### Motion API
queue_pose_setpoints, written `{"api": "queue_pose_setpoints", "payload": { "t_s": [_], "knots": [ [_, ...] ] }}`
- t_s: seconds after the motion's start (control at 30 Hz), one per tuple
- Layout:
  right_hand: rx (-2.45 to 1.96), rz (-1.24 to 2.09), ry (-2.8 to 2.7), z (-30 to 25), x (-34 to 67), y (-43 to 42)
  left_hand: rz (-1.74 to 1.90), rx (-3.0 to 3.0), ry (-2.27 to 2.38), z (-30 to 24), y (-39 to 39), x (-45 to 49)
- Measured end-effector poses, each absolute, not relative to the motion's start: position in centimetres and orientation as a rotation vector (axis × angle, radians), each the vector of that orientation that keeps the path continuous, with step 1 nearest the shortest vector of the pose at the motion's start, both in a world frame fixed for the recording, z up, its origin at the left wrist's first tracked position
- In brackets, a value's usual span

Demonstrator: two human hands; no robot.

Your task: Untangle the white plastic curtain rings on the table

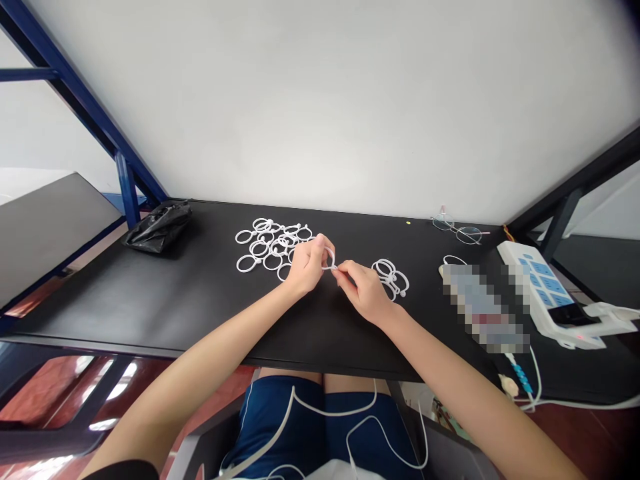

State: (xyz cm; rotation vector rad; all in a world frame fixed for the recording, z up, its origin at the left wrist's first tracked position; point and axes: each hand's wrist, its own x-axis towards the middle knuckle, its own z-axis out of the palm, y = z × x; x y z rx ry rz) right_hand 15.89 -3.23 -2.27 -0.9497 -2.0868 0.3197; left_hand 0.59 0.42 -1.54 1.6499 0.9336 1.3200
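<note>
Between my hands is a white curtain ring (332, 256), held just above the black desk. My left hand (309, 263) is closed around one side of it, thumb on top. The fingertips of my right hand (364, 288) pinch the small eyelet end of the same ring. To the left, partly behind my left hand, lies a loose pile of several white rings (260, 249), each with a little eyelet. A smaller cluster of rings (393, 277) rests just right of my right hand, which partly covers it.
On the black desk (200, 307), a crumpled black plastic bag (160, 227) sits at the left. Eyeglasses (469, 235), a blurred-out phone (483, 310) and a white power strip (545, 287) lie at the right. A white cable (537, 373) hangs near the right front edge.
</note>
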Motion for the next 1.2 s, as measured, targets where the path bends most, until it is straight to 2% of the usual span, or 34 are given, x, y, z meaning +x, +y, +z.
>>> {"api": "queue_pose_setpoints", "payload": {
  "t_s": [0.47,0.9,1.2],
  "knots": [
    [-0.978,0.335,-2.061,-3.3,15.4,-3.5,1.393,1.668,0.971,-2.3,0.8,0.5],
    [-0.901,0.426,-1.877,-3.0,15.9,-3.2,1.270,1.577,0.836,-1.3,0.3,0.7],
    [-0.921,0.438,-1.808,-3.0,16.5,-3.1,1.213,1.759,1.003,-2.1,1.2,0.6]
  ]
}}
